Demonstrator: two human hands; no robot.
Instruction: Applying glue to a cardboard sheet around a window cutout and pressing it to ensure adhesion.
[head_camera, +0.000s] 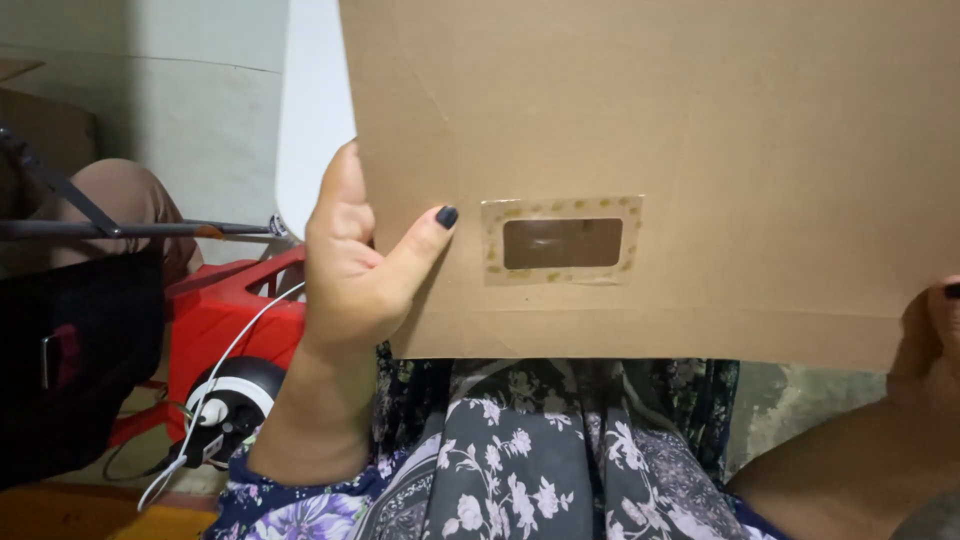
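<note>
Holding flat brown cardboard sheet (700, 120) with small taped window
I've got left hand (350, 270) pinching its left edge, thumb on front; right hand (925, 335) at right corner, fingers hidden, can't tell grip

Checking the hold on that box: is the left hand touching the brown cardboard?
Touching. The head view shows the left hand wrapped around the edge of the cardboard, thumb pressed flat on its face.

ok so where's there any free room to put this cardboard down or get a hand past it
Little shows free. The cardboard, held by the left hand and right hand, fills most of the view. Bare patches: the pale wall left of it, and a grey strip between the floral lap and right forearm. Lower left is crowded: red crate, white cable, black bag.
</note>
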